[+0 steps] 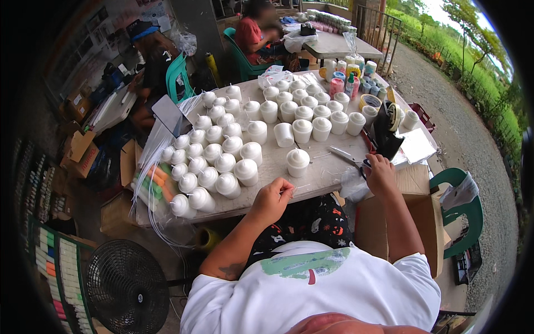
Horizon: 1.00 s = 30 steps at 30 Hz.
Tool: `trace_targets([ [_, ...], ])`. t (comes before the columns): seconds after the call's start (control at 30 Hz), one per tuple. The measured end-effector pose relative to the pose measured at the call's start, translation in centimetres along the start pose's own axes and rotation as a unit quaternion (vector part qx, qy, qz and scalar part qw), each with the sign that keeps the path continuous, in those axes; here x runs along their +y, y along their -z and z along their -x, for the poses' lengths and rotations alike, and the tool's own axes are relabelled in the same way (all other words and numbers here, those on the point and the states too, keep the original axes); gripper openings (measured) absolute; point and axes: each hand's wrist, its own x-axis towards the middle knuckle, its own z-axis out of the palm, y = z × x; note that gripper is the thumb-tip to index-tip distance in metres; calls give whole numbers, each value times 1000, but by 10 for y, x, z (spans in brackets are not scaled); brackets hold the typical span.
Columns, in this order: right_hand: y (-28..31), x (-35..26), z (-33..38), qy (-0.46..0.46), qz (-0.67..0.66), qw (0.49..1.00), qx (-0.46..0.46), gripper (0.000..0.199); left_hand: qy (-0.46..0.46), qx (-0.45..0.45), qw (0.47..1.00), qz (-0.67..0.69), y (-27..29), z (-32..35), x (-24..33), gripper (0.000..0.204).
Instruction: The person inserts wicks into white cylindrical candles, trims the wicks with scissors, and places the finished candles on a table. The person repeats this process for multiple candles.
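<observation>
My left hand (272, 200) is closed in a pinch just in front of the table's near edge; what its fingertips hold, if anything, is too small to make out. To the right, my right hand (381, 175) has its fingers curled at the dark handles of the scissors (346, 155), whose blades point left over the tabletop. One white candle (298, 162) with a domed top and a short wick stands apart from the rest, near my left hand. Many similar white candles (225, 162) crowd the left and middle of the table (325, 173). Behind the lone one, a plain white cylinder (283, 135) leans slightly.
A phone or tablet (167, 115) stands at the left edge beside long white wicks (146, 167). Tape rolls (370, 102) and coloured jars (337, 86) fill the back right. An open cardboard box (389, 222) is right of my legs; a fan (127, 286) stands left. Two people sit beyond.
</observation>
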Motion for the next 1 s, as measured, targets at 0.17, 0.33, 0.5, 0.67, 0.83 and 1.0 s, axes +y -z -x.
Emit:
trace_targets([
  [0.17,24,-94,27,152,-362,914,-104,37,-45,12,998,-48,-6,2,7,11],
  [0.33,6,-118,43,169,-357,914,-92,24,-70,23,997,-33,-13,6,7,10],
  [0.5,15,-120,37,228,-323,918,-24,13,-97,8,994,-52,-12,7,6,17],
  [0.67,6,-98,26,128,-326,937,19,12,-165,55,981,-88,-2,-14,4,55],
  [0.83,-17,-58,-27,66,-227,971,40,11,-111,105,982,-109,-32,-61,-28,85],
  [1.0,-50,-33,-44,80,-174,981,-11,20,-121,98,982,-105,-28,-52,-37,73],
])
